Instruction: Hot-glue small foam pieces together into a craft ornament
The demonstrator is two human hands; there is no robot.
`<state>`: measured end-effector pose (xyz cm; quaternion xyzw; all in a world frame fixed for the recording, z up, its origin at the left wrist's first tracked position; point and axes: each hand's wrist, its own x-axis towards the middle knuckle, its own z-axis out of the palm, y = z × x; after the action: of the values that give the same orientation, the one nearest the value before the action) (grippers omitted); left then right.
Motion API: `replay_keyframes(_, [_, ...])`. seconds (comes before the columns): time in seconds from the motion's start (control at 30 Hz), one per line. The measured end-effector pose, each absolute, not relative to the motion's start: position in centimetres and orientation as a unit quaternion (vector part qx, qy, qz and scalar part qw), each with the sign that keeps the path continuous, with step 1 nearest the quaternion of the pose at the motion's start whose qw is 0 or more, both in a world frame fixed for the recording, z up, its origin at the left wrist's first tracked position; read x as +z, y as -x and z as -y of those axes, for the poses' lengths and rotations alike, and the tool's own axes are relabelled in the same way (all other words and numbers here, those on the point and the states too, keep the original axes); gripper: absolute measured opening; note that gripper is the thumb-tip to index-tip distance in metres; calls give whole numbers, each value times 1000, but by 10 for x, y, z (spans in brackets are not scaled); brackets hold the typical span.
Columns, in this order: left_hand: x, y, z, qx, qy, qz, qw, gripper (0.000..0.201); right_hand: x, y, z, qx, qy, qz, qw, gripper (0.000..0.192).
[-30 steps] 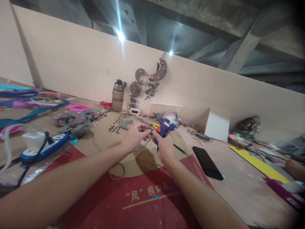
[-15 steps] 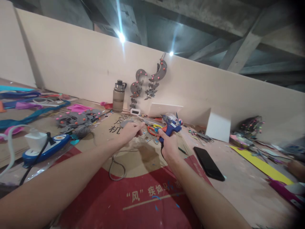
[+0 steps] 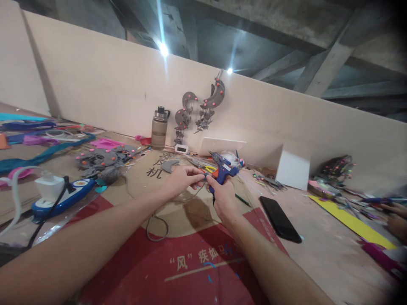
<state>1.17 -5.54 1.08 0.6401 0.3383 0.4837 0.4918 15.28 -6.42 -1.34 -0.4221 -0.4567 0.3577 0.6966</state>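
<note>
my right hand point(image 3: 222, 197) is clamped round the grip of the blue glue gun point(image 3: 222, 170), nozzle pointing up and away from me toward the wall. my left hand point(image 3: 181, 180) sits just beside it, fingertips pinched together on something tiny right at the right thumb. what that bit is i cannot tell, it is too small and half hidden by the fingers. a thin dark cord point(image 3: 159, 220) loops on the cardboard point(image 3: 133, 186) below the left hand, and its far end disappears under my hands.

behind the gun lies a clutter of orange-handled scissors point(image 3: 205, 169) and small scraps that i can't sort out. further back from the left hand a bottle point(image 3: 158, 129) stands upright at the wall, lid on, tinted and holding clear liquid to about halfway. next to it a little white clock point(image 3: 180, 148) shows digits too blurred to read. grey felt shapes point(image 3: 199, 106) with pink dots hang on the wall above.

right of the right hand a black phone point(image 3: 280, 218) lies face up, screen dark. far right, another person's hand point(image 3: 396, 212) is cut off by the edge and smeared.

left of my left forearm a blue power strip point(image 3: 63, 197) carries a white plug point(image 3: 49, 186).

the cardboard shows "机" near the left hand, and the red sheet point(image 3: 190, 262) under my forearms reads "风" with more characters, partly covered by my right arm.
</note>
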Motion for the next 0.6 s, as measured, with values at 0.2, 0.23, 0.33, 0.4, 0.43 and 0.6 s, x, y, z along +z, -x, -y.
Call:
replay_keyframes(0.2, [13,-10,54,533,-624,-364,440,22,-13,-148,67,354,431,451,697,34])
replay_keyframes(0.23, [12,-10,53,540,-628,-369,422,21,-13,-147,68,359,433,454,692,34])
replay_keyframes(0.33, [9,-8,50,554,-637,-376,381,20,-13,-144,72,375,441,457,675,32])
replay_keyframes(0.4, [7,-8,49,561,-636,-377,372,21,-14,-143,73,390,443,456,666,32])
replay_keyframes(0.43, [6,-7,49,563,-635,-376,372,21,-14,-144,73,396,443,455,664,32])
replay_keyframes(0.6, [2,-8,47,573,-623,-363,390,24,-17,-143,72,417,437,451,657,33])
